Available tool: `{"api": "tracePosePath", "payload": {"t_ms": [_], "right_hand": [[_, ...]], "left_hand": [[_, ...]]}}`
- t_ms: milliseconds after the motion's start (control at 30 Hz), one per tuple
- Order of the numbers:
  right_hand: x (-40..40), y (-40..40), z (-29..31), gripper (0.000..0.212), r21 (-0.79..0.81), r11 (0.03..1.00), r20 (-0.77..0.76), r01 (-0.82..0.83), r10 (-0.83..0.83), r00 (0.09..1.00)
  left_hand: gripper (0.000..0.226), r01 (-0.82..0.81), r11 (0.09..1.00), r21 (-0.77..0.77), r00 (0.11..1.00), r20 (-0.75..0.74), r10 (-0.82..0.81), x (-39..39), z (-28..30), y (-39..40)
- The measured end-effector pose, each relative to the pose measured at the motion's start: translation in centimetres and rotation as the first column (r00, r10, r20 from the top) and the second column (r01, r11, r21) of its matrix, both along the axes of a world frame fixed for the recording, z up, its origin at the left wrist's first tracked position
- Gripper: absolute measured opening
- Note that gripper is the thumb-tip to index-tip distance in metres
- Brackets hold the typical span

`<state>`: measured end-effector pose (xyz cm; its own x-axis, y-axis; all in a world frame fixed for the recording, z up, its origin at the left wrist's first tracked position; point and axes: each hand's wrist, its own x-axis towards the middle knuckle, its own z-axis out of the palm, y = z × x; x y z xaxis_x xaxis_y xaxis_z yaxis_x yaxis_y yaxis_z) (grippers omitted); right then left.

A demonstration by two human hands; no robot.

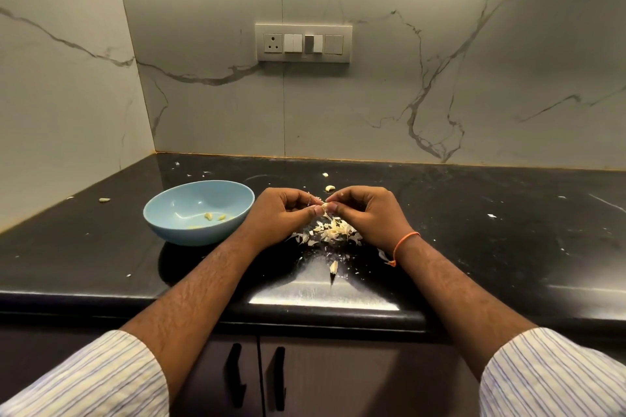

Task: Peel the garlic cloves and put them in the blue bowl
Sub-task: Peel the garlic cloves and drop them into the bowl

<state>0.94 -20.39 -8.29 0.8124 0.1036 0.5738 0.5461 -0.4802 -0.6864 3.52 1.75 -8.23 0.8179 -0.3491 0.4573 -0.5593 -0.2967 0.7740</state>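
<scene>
My left hand (283, 215) and my right hand (364, 213) meet above the black counter, and both pinch one small garlic clove (325, 206) between thumbs and fingertips. A strip of skin hangs from the clove. Under the hands lies a pile of garlic peels (333, 230). The blue bowl (169, 206) stands just left of my left hand, with a few peeled cloves (213, 216) inside. Loose cloves lie behind my right hand (329, 187), further back (325, 175) and far left (104, 200). Another clove (333, 267) lies near the counter's front.
The black counter (491, 247) carries scattered peel flakes. Its rounded front edge (305, 311) runs above cabinet doors with dark handles (257, 376). Marble walls close the back and left, with a switch panel (303, 43) on the back wall.
</scene>
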Motion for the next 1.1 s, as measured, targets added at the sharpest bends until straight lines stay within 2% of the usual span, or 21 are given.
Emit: {"api": "tracePosePath", "payload": {"t_ms": [233,400,567,767,933,1100], "right_hand": [[-0.21,-0.01,-0.09,0.018,0.022,1.000,0.081,-0.021,0.020,0.997],[-0.07,-0.08,-0.23,0.021,0.066,0.997,0.080,-0.031,0.026,0.996],[0.10,-0.21,-0.20,0.022,0.052,0.998,0.087,-0.035,0.031,0.996],[-0.09,-0.07,-0.19,0.027,0.073,0.997,0.071,-0.037,0.032,0.997],[-0.28,-0.02,-0.12,0.019,-0.042,0.999,0.072,0.023,-0.020,0.997],[-0.30,0.04,-0.07,0.017,-0.177,0.980,0.239,0.088,-0.044,0.970]], "left_hand": [[0.010,0.005,1.000,0.004,0.998,-0.067,-0.005,0.06,-0.05,-0.09],[0.027,-0.016,1.000,0.008,1.000,-0.011,0.016,0.27,-0.13,0.02],[0.022,0.039,0.999,0.002,0.999,0.019,-0.039,-0.27,0.00,-0.07],[0.018,0.000,1.000,0.016,0.997,0.081,-0.001,-0.47,0.05,-0.15],[0.016,-0.027,0.999,0.032,0.996,0.085,0.024,-0.22,-0.01,-0.10],[0.017,-0.011,1.000,0.029,0.999,0.036,0.010,0.07,-0.02,-0.05]]}}
